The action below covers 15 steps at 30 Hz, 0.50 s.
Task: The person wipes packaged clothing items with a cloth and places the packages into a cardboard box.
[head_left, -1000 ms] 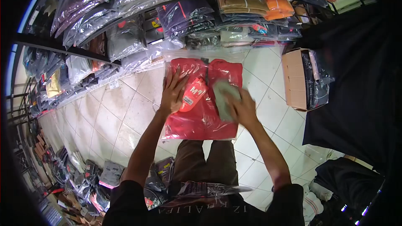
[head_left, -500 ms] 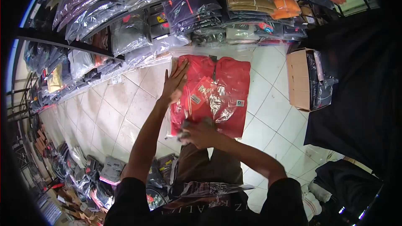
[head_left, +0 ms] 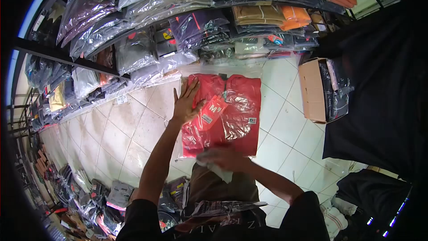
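A folded red garment in a clear plastic bag lies on the tiled floor in front of my knees. A red tag with a barcode shows on it, and a small white label sits further right. My left hand rests flat on the bag's upper left edge, fingers spread. Near the bag's lower edge my right hand, blurred by motion, grips a grey cloth whose end hangs toward my lap.
Shelves of bagged clothes run along the far side. An open cardboard box with packed garments stands at the right, beside hanging black fabric. More bagged items are heaped at the lower left.
The whole view has shifted, so the red garment appears lower. My right hand has moved a little right along the lower edge with the cloth. My left hand stays on the bag.
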Motion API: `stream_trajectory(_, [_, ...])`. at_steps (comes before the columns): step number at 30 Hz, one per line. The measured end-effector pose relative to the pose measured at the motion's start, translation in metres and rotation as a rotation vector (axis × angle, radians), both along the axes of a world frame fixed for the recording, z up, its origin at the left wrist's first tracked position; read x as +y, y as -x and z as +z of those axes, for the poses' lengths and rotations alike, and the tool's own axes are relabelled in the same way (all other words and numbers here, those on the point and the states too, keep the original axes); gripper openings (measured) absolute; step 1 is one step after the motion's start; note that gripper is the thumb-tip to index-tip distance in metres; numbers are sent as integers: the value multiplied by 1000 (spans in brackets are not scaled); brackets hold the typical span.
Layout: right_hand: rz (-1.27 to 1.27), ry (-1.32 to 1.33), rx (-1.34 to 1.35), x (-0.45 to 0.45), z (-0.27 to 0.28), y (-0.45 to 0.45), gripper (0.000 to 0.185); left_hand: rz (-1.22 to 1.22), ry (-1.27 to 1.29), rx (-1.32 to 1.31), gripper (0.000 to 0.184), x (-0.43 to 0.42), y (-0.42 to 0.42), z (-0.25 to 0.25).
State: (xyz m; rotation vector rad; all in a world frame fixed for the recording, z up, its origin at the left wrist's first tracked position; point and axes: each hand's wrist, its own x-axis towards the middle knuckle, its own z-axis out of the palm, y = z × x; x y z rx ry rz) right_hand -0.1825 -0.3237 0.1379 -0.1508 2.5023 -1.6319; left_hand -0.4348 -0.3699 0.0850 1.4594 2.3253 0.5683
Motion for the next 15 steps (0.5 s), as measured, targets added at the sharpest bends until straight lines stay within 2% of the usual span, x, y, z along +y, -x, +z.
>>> stream_trajectory(1, [-148,79,28,18,13,5,46,21,-36,-37,71,0,-4,0])
stream_trajectory(3, [-477,-200,-69,57,11,26,50,50,-50,-6,71,-2,-15,-9])
stream_trajectory(5, [-872,-406,245,88,17,80,51,101,-100,82,71,0,-28,-15])
stream_trajectory(7, [-813,-515,381,105,8,124,52,102,-71,186,79,1,-31,-26])
stream_trajectory(9, [-621,-721,266,110,-31,144,49,74,-54,202,85,-4,-29,-22])
stream_trajectory(10, [-618,-804,277,113,-46,143,54,72,-45,204,84,-4,-30,-20])
stream_trajectory(12, [-733,-778,254,129,-48,114,50,94,6,192,83,-1,-29,-11])
stream_trajectory(14, [-771,-825,4,155,-40,63,44,71,-1,231,81,0,-32,-10])
stream_trajectory(15, [-776,-903,33,165,-39,44,43,84,6,231,82,3,-34,-10])
